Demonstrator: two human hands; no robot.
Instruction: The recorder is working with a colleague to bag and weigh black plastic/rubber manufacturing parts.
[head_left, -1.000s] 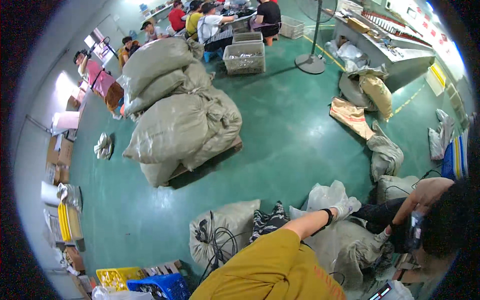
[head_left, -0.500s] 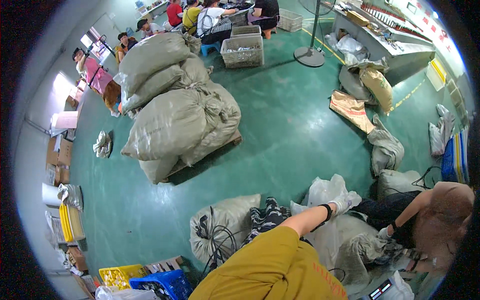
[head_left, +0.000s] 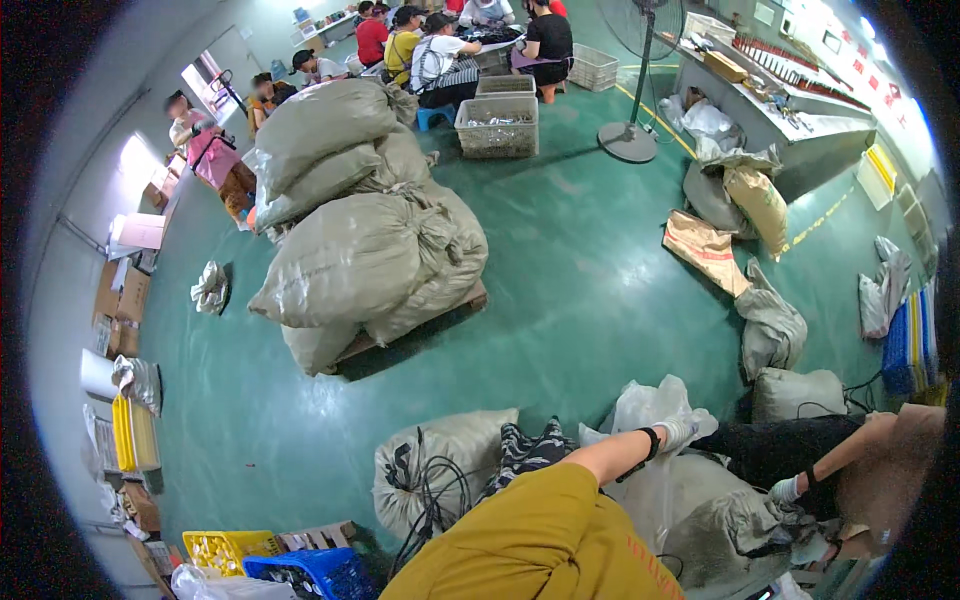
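A great big pile of grey-green sacks sits at ten o'clock from the middle of the view. It rests on a low wooden pallet. At four o'clock, a co-worker in a brown top is low down, next to a fat woven sack at five o'clock. The co-worker's gloved hand is at the loose folds of that sack. Near six o'clock is a pale sack, with black cables looped over it.

A clear plastic bag is between four and five o'clock, right up against the fat woven sack. I cannot tell if its bottom goes inside. The left hand, in a white glove, has its fingers closed on the top of this bag. From the hand, the bag puffs up toward ten o'clock and hangs down toward seven o'clock. I cannot tell what the right hand is doing.

A grey crate at twelve o'clock has lots of little shiny things in it. A blue crate at seven o'clock holds dark things, too small to name. Just beside it, toward its ten o'clock, a yellow crate holds small pale yellow things.
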